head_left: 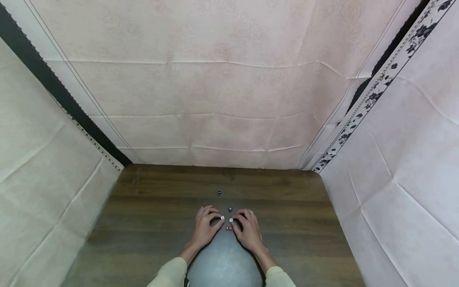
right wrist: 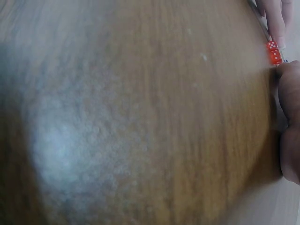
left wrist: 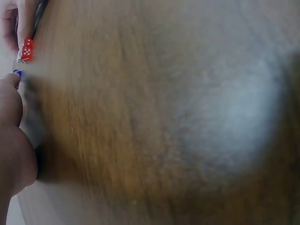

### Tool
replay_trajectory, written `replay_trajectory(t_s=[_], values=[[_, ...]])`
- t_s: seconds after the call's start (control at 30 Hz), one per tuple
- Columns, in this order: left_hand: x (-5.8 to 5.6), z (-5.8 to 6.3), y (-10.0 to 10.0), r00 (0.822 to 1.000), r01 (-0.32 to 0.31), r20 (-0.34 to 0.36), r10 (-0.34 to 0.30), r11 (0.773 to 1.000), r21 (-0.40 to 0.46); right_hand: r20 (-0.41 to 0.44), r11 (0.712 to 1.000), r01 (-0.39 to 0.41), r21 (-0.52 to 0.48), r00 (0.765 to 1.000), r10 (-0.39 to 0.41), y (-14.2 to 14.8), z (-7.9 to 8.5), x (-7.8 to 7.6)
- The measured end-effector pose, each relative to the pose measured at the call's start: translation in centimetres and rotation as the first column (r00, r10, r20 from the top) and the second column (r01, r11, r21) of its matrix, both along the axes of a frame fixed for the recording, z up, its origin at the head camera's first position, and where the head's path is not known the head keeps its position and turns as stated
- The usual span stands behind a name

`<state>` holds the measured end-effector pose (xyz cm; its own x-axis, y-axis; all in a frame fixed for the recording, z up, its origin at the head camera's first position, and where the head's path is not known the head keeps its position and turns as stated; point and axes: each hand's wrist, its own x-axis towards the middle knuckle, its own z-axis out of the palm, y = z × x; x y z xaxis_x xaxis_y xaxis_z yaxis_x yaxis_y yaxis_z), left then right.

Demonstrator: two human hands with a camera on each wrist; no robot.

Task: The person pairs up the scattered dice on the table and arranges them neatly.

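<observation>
My left hand (head_left: 207,225) pinches a white die (head_left: 222,217) between thumb and forefinger, low over the wooden table. Facing it, my right hand (head_left: 249,229) pinches another white die (head_left: 231,220) at its fingertips. Two red dice (head_left: 228,228) sit side by side just nearer me, between the two thumbs; they also show in the left wrist view as red dice (left wrist: 27,49) beside the right fingers. Just beyond the hands lies a blue die (head_left: 230,209). A second blue die (head_left: 219,193) is farther back and slightly left.
The brown wooden table (head_left: 150,223) has a bright glare patch between my forearms. Pale cloth (head_left: 222,91) hangs behind its far edge. More cloth with dark and floral borders stands along the left (head_left: 46,159) and right sides.
</observation>
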<state>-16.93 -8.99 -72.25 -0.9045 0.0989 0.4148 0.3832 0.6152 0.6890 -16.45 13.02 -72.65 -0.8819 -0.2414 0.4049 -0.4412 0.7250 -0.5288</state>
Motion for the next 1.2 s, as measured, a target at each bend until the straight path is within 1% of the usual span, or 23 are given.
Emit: replay_trajectory(t_s=[0.17,0.4,0.53,0.63,0.9,1.03,1.2], values=[[0.15,-0.12,0.07,1.0,0.015,-0.027,-0.016,0.999,-0.032,0.005,1.0,-0.001,0.004,1.0,0.001,0.02,0.23,-0.03],[0.0,-0.39,0.19,0.998,0.027,-0.05,-0.031,0.997,-0.078,0.007,1.0,0.003,-0.01,1.0,-0.003,0.06,0.26,0.01],[-0.18,-0.73,0.29,0.997,0.017,-0.08,-0.025,0.995,-0.102,0.013,1.0,-0.001,-0.018,1.0,0.002,0.06,0.25,0.04],[-0.25,-0.84,0.34,0.996,0.011,-0.089,-0.021,0.994,-0.112,0.016,1.0,-0.004,-0.017,1.0,0.004,0.04,0.22,0.04],[-0.05,-0.25,0.41,1.0,0.024,-0.016,-0.027,0.99,-0.136,0.013,1.0,-0.006,-0.015,1.0,0.006,-0.01,0.21,0.06],[-0.02,-0.16,0.49,0.999,0.025,-0.03,-0.03,0.988,-0.151,0.006,1.0,-0.009,-0.01,1.0,0.009,-0.04,0.23,0.05],[0.0,-0.14,0.59,0.999,0.03,-0.034,-0.036,0.989,-0.143,-0.008,1.0,-0.011,-0.007,1.0,0.011,-0.08,0.25,0.06]])
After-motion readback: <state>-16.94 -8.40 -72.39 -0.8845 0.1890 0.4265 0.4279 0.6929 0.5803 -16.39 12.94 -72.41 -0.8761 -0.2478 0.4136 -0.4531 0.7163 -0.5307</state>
